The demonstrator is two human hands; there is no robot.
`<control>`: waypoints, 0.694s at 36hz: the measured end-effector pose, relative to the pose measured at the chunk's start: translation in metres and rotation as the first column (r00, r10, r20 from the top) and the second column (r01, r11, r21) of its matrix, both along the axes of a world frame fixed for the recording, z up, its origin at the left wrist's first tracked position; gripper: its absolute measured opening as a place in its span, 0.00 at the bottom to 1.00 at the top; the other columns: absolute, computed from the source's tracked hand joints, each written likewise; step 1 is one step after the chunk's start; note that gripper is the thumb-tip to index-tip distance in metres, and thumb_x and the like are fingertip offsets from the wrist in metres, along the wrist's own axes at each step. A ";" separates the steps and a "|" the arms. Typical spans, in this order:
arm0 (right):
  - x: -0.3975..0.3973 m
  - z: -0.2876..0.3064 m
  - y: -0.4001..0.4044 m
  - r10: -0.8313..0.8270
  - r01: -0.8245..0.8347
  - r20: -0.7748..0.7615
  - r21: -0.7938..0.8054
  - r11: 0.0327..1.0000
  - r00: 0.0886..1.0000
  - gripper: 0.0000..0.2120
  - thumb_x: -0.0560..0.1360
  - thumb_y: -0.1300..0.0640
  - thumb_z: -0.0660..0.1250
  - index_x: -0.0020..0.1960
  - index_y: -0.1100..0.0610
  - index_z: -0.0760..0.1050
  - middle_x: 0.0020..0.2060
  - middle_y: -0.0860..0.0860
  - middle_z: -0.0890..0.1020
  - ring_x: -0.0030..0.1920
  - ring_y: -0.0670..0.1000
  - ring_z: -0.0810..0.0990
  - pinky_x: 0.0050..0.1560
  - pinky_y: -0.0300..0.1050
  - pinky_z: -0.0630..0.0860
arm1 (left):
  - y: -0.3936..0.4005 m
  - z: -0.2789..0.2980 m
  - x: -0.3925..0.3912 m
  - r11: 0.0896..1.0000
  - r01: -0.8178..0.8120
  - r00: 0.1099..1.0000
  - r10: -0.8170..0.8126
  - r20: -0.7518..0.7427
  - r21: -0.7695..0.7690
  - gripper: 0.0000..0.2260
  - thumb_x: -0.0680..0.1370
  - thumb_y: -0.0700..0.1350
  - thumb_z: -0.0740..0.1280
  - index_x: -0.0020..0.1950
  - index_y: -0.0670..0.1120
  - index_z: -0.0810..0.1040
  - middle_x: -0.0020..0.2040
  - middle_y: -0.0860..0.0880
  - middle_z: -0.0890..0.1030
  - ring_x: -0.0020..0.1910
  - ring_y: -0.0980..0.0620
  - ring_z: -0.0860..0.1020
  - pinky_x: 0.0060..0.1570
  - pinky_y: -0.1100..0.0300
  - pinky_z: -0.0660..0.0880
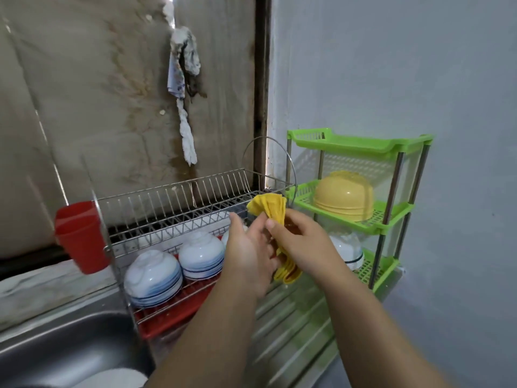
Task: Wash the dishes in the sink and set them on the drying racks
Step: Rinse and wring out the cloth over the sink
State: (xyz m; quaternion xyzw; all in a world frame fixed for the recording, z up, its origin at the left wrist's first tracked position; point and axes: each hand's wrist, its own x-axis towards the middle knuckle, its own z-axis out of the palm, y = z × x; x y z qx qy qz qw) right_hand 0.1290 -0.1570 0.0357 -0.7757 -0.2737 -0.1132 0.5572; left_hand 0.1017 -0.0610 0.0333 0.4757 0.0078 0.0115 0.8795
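My right hand [300, 242] grips a crumpled yellow cloth [270, 207] in front of the metal dish rack [173, 197]. My left hand [247, 259] lies against the cloth with its fingers fairly straight. Upturned white-and-blue bowls [152, 275] sit in stacks on the rack's lower tier, over a red drip tray [167, 317]. On the green plastic rack [361, 144] to the right, stacked yellow bowls [344, 196] lie upside down on the middle shelf and a white bowl [347, 247] on the bottom one. The steel sink [70, 345] is at lower left, with a white dish [112, 379] partly visible in it.
A red cup [79, 236] hangs on the metal rack's left end. A twisted rag [184, 79] hangs on the stained wall behind. The ribbed steel drainboard [293, 331] runs under my forearms. A grey wall closes off the right side.
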 end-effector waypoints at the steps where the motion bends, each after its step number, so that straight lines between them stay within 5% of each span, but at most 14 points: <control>1: -0.007 -0.003 0.003 -0.005 0.005 -0.011 0.016 1.000 1.000 0.06 0.76 0.56 0.67 0.45 0.45 0.77 0.38 0.42 0.81 0.38 0.36 0.76 0.45 0.35 0.73 | 0.004 -0.001 -0.007 1.000 -0.002 1.000 0.002 -0.008 0.030 0.35 0.78 0.67 0.37 0.73 0.49 0.68 0.69 0.46 0.72 0.69 0.45 0.69 0.70 0.45 0.61; 5: -0.029 -0.007 0.012 -0.063 0.069 -0.073 0.076 0.995 0.995 0.06 0.76 0.57 0.66 0.47 0.48 0.79 0.40 0.48 0.83 0.39 0.43 0.77 0.44 0.42 0.75 | 0.019 0.000 -0.032 0.985 -0.041 0.998 0.048 -0.037 0.169 0.34 0.79 0.66 0.39 0.74 0.47 0.65 0.72 0.49 0.69 0.71 0.46 0.66 0.72 0.45 0.58; 9: -0.053 -0.010 0.025 -0.026 0.045 -0.188 0.095 0.994 0.982 0.11 0.79 0.56 0.62 0.42 0.47 0.80 0.32 0.45 0.81 0.32 0.41 0.78 0.36 0.40 0.74 | 0.042 -0.001 -0.062 0.955 -0.107 0.990 0.128 -0.057 0.277 0.29 0.81 0.62 0.44 0.70 0.48 0.71 0.68 0.49 0.74 0.65 0.47 0.74 0.67 0.47 0.66; 11: -0.066 -0.013 0.037 0.035 -0.004 -0.265 0.117 0.993 0.964 0.12 0.79 0.57 0.61 0.42 0.49 0.81 0.35 0.49 0.83 0.36 0.49 0.82 0.41 0.47 0.80 | 0.056 -0.005 -0.079 0.936 -0.132 0.986 0.157 -0.053 0.327 0.26 0.81 0.61 0.47 0.70 0.49 0.71 0.65 0.50 0.76 0.62 0.48 0.76 0.64 0.47 0.70; 14: -0.085 -0.016 0.052 0.110 -0.060 -0.332 0.155 0.986 0.937 0.14 0.80 0.58 0.61 0.42 0.50 0.82 0.41 0.58 0.84 0.43 0.61 0.82 0.51 0.61 0.78 | 0.073 -0.013 -0.098 0.914 -0.187 0.974 0.221 -0.056 0.360 0.21 0.81 0.59 0.51 0.65 0.53 0.75 0.51 0.53 0.84 0.51 0.49 0.80 0.52 0.53 0.76; 19: -0.114 -0.030 0.081 0.142 -0.085 -0.368 0.167 0.982 0.919 0.10 0.78 0.58 0.62 0.43 0.55 0.81 0.37 0.57 0.83 0.38 0.54 0.79 0.50 0.62 0.77 | 0.098 -0.028 -0.131 0.876 -0.242 0.962 0.271 -0.012 0.418 0.17 0.83 0.55 0.51 0.51 0.54 0.79 0.38 0.59 0.84 0.44 0.56 0.82 0.42 0.60 0.77; 21: -0.125 -0.035 0.091 0.167 -0.111 -0.356 0.174 0.978 0.919 0.08 0.77 0.56 0.64 0.45 0.58 0.80 0.40 0.63 0.82 0.40 0.55 0.79 0.50 0.65 0.77 | 0.104 -0.033 -0.143 0.870 -0.252 0.958 0.285 -0.015 0.424 0.19 0.83 0.55 0.50 0.44 0.55 0.80 0.40 0.59 0.84 0.47 0.56 0.81 0.47 0.59 0.77; 25: -0.146 -0.050 0.115 0.215 -0.157 -0.366 0.181 0.971 0.905 0.07 0.74 0.54 0.68 0.44 0.57 0.80 0.39 0.61 0.82 0.40 0.54 0.79 0.50 0.64 0.77 | 0.119 -0.041 -0.170 0.862 -0.273 0.940 0.334 -0.073 0.427 0.20 0.82 0.58 0.49 0.46 0.57 0.79 0.50 0.54 0.81 0.54 0.52 0.79 0.58 0.55 0.74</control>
